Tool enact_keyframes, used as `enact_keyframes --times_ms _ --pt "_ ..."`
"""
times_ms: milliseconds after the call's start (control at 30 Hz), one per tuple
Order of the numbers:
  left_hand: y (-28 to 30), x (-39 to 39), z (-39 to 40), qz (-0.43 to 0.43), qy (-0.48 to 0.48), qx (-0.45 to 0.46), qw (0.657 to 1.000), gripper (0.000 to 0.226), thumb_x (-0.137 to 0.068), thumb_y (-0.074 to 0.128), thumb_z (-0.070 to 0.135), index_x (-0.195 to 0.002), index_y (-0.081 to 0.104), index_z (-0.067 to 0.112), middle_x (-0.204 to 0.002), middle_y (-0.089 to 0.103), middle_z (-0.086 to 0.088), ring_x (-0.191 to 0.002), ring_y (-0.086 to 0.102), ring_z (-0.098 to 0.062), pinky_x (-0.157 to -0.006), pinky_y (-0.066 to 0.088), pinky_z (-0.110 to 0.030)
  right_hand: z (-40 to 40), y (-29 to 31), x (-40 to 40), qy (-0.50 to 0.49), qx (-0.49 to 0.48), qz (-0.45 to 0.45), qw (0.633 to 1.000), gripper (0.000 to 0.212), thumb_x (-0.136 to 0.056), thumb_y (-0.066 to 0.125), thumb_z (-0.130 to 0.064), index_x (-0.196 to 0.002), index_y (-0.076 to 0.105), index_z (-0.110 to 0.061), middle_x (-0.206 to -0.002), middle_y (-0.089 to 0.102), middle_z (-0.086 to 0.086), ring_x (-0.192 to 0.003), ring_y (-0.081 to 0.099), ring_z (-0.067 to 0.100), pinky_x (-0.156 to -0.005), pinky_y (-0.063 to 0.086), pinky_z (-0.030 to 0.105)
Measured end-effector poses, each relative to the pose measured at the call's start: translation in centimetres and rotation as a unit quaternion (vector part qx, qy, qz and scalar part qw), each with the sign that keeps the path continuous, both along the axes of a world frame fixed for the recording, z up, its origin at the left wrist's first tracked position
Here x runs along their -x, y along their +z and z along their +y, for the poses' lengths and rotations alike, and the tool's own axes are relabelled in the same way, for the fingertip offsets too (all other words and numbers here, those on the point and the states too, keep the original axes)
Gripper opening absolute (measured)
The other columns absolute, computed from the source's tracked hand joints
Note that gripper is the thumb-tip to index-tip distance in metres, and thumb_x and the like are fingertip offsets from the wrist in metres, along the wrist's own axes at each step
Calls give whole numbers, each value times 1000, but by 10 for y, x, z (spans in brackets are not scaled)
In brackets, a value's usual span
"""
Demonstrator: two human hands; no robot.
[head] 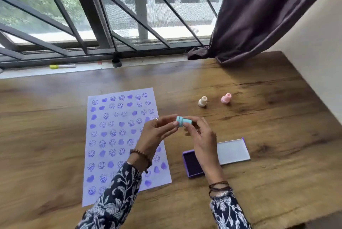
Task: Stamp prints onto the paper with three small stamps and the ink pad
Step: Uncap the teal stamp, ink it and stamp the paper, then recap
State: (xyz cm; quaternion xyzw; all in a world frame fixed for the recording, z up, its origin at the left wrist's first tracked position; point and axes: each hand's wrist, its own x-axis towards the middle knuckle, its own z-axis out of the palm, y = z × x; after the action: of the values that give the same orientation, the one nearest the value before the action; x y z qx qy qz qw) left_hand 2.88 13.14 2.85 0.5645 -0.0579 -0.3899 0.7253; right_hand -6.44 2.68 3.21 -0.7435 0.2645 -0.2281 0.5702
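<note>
A small blue stamp [183,121] lies sideways in the air above the table, held between the fingertips of my left hand [157,132] and my right hand [199,136]. Under my left arm lies the paper [114,136], covered with several rows of purple smiley and heart prints. The purple ink pad [192,164] sits open below my right hand, its pale lid [234,151] folded out to the right. A cream stamp [202,101] and a pink stamp [226,98] stand on the table beyond my hands.
The wooden table [268,117] runs to a window sill at the back, where a marker [63,66] and a small dark cap [116,63] lie. A dark curtain [259,15] hangs onto the table's far right corner. A wall borders the right side.
</note>
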Motion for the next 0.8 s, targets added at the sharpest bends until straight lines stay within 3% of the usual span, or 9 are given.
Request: enact_keyframes --times_ms 67,133,233,300,400,533,600,667,800 --pt "5 11 1 -69 -3 -18 997 21 -75 67 1 -91 70 14 -80 75 6 -79 67 -4 -74 54 -13 7 4 12 -42 -124 -17 991 18 -93 49 -22 -89 66 -18 -82 65 0 -67 59 4 -63 52 21" --pt "6 21 2 -182 -15 -70 981 24 -74 69 0 -90 70 18 -86 73 -1 -76 65 1 -72 52 -11 12 7 24 -76 -295 -50 951 23 -94 45 -21 -85 66 -14 -69 64 -2 -61 57 4 -58 52 18" --pt "-3 28 5 -409 -88 -201 886 23 -81 62 3 -103 65 10 -102 69 -11 -92 63 -16 -82 46 -21 18 11 45 -101 -520 -116 840 25 -94 41 -12 -82 63 -6 -59 67 2 -53 62 8 -52 55 18" --pt "-11 31 8 -464 -144 -251 837 24 -87 54 8 -110 61 10 -113 65 -10 -106 58 -22 -87 41 -27 21 10 61 -98 -579 -136 798 30 -95 36 -8 -81 63 -7 -62 70 7 -55 66 11 -53 56 20" --pt "-18 37 9 -487 -166 -266 815 27 -89 52 14 -116 57 12 -128 57 -8 -117 50 -24 -96 40 -33 21 5 81 -107 -589 -144 788 27 -93 35 -5 -85 60 -11 -67 72 4 -58 67 10 -55 57 19" --pt "-30 47 13 -538 -193 -260 778 55 -80 62 39 -128 46 20 -148 33 -1 -138 23 -19 -112 19 -28 13 2 99 -115 -487 -88 861 18 -87 48 0 -88 63 -9 -67 72 -2 -58 64 4 -57 54 14" --pt "-37 54 17 -567 -224 -274 744 74 -71 64 56 -133 39 25 -152 21 4 -142 5 -14 -116 10 -33 6 9 105 -101 -345 2 933 15 -83 57 2 -88 67 -8 -68 69 0 -58 62 1 -56 51 11" --pt "-43 60 20 -590 -236 -278 720 84 -64 65 62 -134 35 26 -153 15 6 -138 -6 -10 -117 4 -38 -3 24 105 -84 -161 114 977 12 -78 65 -2 -86 70 -9 -69 68 3 -58 61 3 -57 47 7" --pt "-47 62 20 -595 -219 -271 724 80 -64 69 57 -131 40 25 -153 18 2 -136 -7 -10 -117 1 -40 -12 65 96 -52 186 215 957 14 -73 71 -11 -86 72 -18 -79 65 -3 -72 59 16 -63 40 16"
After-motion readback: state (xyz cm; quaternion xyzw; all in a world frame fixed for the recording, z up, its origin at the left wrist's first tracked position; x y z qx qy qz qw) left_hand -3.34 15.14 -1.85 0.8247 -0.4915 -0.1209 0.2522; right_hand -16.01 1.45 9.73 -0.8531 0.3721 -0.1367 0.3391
